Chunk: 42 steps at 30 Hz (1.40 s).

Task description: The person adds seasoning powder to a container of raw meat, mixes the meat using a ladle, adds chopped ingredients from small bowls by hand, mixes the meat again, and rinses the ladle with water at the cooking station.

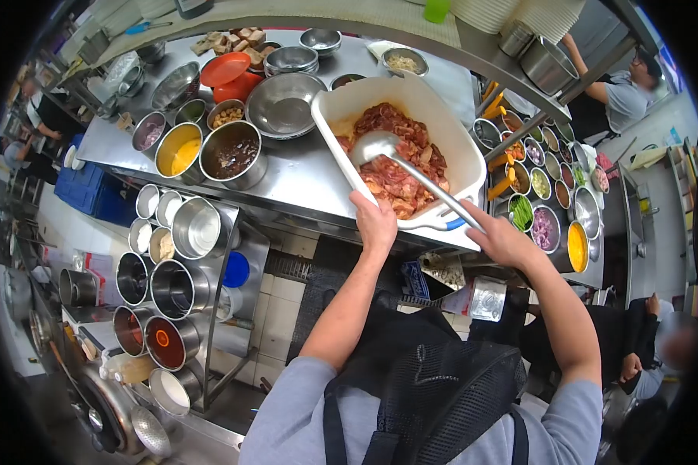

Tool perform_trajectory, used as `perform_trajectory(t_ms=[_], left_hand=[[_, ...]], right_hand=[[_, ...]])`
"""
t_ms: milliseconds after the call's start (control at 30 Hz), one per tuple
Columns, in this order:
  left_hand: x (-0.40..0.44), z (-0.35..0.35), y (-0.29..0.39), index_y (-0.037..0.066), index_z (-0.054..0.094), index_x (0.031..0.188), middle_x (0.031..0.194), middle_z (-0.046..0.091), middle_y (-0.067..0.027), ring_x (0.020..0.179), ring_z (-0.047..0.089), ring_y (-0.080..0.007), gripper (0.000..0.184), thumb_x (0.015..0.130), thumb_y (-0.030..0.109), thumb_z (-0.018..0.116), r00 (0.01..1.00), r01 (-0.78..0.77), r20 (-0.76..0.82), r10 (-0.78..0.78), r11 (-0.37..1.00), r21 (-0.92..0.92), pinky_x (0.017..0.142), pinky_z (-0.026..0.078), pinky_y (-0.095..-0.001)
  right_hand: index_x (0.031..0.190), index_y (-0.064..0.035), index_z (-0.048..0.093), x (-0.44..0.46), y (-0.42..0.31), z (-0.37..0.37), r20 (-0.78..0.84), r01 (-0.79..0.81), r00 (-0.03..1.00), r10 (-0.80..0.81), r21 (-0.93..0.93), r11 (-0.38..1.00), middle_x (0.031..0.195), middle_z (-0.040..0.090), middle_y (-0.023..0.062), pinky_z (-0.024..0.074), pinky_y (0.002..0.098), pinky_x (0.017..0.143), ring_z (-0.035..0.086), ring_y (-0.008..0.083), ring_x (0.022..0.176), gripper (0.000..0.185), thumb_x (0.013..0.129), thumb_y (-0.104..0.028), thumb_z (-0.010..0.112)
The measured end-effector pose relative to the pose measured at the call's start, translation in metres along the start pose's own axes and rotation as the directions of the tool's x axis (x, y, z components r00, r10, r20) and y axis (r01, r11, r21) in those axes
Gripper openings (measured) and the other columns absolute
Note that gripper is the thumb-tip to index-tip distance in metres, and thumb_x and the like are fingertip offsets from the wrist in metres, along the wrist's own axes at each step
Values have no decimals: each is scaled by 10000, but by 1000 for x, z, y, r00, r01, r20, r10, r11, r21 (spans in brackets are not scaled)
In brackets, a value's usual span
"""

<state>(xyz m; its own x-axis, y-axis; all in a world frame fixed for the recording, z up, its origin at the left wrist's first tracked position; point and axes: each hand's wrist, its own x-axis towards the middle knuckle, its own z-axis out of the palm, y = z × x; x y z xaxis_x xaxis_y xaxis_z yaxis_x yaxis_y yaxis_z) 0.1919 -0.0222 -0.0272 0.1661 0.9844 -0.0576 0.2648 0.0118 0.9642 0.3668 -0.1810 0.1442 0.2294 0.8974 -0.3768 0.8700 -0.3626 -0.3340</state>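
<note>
A large white tub (459, 146) holding pieces of raw, reddish marinated meat (392, 120) stands tilted to the view on the steel counter. My left hand (374, 221) grips the tub's near left rim. In my right hand (504, 239) is the handle of a long steel ladle (419, 174), fingers wrapped round it. The ladle's bowl rests on the meat, toward the left side of the tub.
Steel bowls (285, 105), a pot of dark sauce (233, 155) and a pot of yellow liquid (180, 149) stand left of the tub. Ingredient containers (547, 229) fill the right side. A shelf (411, 23) crosses above. Several people are nearby, one seated at lower right (644, 349).
</note>
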Motion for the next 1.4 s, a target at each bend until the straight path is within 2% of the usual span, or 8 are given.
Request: perform_trajectory(t_ms=[267, 533, 667, 967, 1133, 1267, 1300, 1400], left_hand=[[-1, 4, -12, -58, 361, 1185, 1011, 644, -362, 965, 644, -532, 375, 973, 163, 579, 1000, 11, -8, -12, 989, -147, 883, 483, -572], [-65, 38, -25, -57, 487, 1174, 1062, 639, -175, 969, 637, -217, 433, 1044, 317, 663, 900, 404, 382, -212, 734, -545, 809, 554, -365], [-37, -4, 12, -20, 419, 1220, 1085, 647, -161, 872, 712, -217, 390, 1069, 281, 616, 862, 463, 445, -241, 731, -501, 732, 636, -365], [-33, 12, -9, -2, 422, 1161, 1043, 607, -150, 773, 699, -200, 364, 1079, 301, 605, 841, 473, 511, -178, 701, -534, 728, 645, -374], [-35, 7, -4, -19, 484, 1142, 1026, 641, -143, 781, 711, -197, 370, 1081, 324, 609, 828, 515, 526, -196, 637, -573, 761, 648, -369], [-36, 7, -9, 22, 479, 1252, 1093, 675, -141, 895, 742, -229, 337, 1090, 292, 596, 787, 534, 600, -143, 645, -546, 838, 645, -410], [-36, 9, -9, 16, 488, 1242, 1086, 682, -142, 898, 746, -232, 331, 1089, 289, 597, 790, 531, 598, -136, 640, -556, 841, 645, -407], [-38, 12, -4, -21, 547, 1158, 1028, 706, -150, 872, 758, -234, 311, 1091, 279, 593, 806, 513, 581, -111, 620, -593, 809, 651, -388]], right_hand=[[1549, -310, 502, -124, 0, -94, -49, -149, 989, 141, -234, 961, 813, 681, 256, 536, 531, 757, 677, 454, 791, 574, 997, -331, 659], [1506, -207, 564, -138, -31, -142, -88, -247, 969, 231, -293, 924, 639, 636, 155, 530, 450, 696, 669, 337, 586, 584, 937, -197, 697], [1508, -273, 545, -114, 13, -102, 68, -243, 954, 293, -401, 884, 907, 728, 239, 556, 533, 809, 707, 440, 872, 537, 990, -333, 675], [1561, -173, 471, -41, 83, 33, -321, 58, 945, -58, -8, 998, 879, 727, 256, 572, 533, 709, 730, 424, 777, 555, 1035, -271, 614], [1576, -128, 453, -60, 42, 10, -40, -257, 930, 364, 638, 726, 644, 509, 5, 418, 301, 429, 502, 96, 490, 534, 1068, -235, 573], [1509, -63, 496, -22, 35, -10, -326, -67, 935, 141, 229, 971, 770, 663, 156, 523, 401, 574, 650, 270, 575, 455, 1095, -253, 491], [1449, -34, 530, -10, -3, -33, -114, -301, 929, 352, 323, 897, 911, 721, 257, 561, 466, 699, 718, 424, 760, 427, 1095, -266, 468], [1398, -23, 530, 65, 16, 15, -222, -33, 973, 69, 160, 987, 928, 719, 268, 586, 497, 676, 724, 390, 716, 410, 1105, -295, 437]])
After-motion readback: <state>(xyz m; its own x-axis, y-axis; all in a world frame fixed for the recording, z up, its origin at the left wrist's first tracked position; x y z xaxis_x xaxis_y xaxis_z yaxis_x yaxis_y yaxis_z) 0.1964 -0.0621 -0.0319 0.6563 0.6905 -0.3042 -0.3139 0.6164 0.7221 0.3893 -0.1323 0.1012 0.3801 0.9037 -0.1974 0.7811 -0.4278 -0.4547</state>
